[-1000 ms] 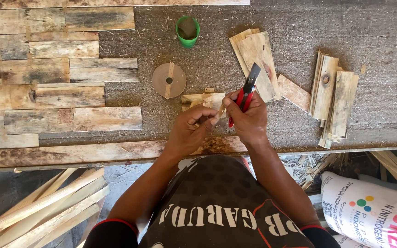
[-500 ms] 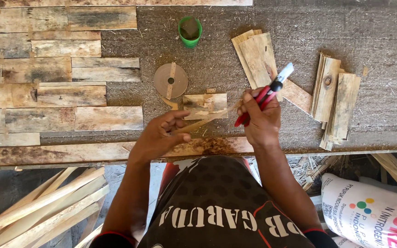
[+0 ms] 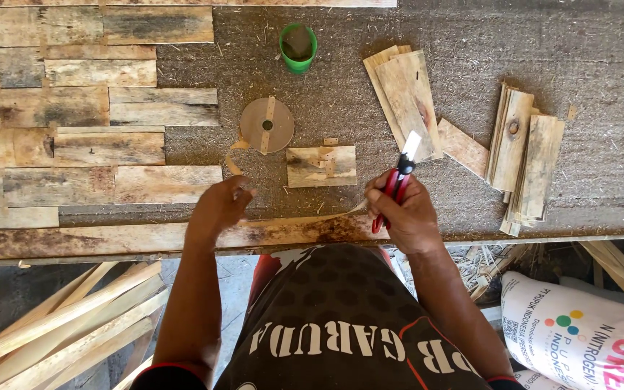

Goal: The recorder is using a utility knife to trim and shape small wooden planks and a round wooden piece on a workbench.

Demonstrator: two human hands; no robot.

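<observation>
Right hand [image 3: 407,213] is closed around a red-handled cutter [image 3: 397,182], blade pointing far. Left hand [image 3: 219,206], fingers loosely curled and holding nothing, rests near the tape roll [image 3: 266,125]. The small wood piece [image 3: 321,166] lies between the hands. Advisable: steady the piece before cutting, fingers clear of the blade.

One head-worn camera looks steeply down, close over the workbench [image 3: 471,29] edge and lap.

Tabletop [image 3: 579,43] layout, seen from above

Plank rows [image 3: 74,108] fill the left; tape roll [image 3: 267,125] at centre, cup [image 3: 298,46] above it, small board [image 3: 321,166] lower right of it, wood offcuts [image 3: 525,155] stacked at right.
</observation>
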